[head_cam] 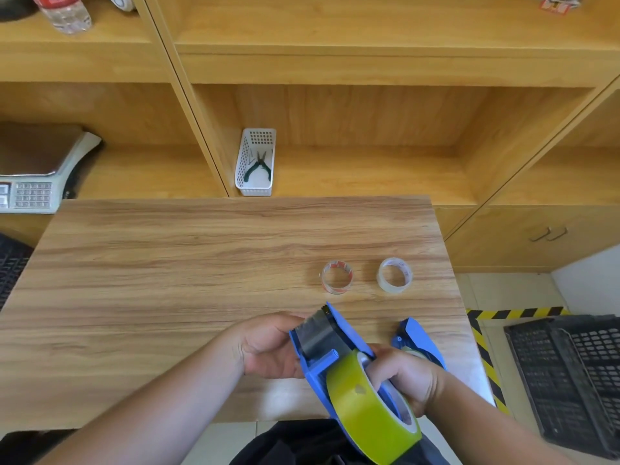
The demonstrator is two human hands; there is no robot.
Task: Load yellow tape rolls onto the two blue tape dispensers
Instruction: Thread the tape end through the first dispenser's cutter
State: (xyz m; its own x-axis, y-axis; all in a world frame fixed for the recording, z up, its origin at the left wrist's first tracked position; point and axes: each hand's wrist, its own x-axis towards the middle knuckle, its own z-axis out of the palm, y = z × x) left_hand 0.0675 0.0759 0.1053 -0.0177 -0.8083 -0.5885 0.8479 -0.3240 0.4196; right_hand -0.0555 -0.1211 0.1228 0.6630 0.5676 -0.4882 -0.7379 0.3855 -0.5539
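I hold a blue tape dispenser (322, 347) over the near edge of the wooden table (201, 263). A yellow tape roll (362, 411) sits on its hub at the near end. My left hand (268, 347) grips the dispenser's front part beside the grey plate and the toothed blade. My right hand (402, 377) clasps the roll and the dispenser from the right side. The second blue dispenser (417, 337) lies on the table just right of my right hand, partly hidden by it; a pale roll shows in it.
Two nearly used-up clear tape rings (336, 277) (395, 275) lie on the table beyond the dispensers. A white basket with pliers (256, 162) stands in the shelf behind. A scale (37, 172) is at left. A black crate (570, 374) sits on the floor at right.
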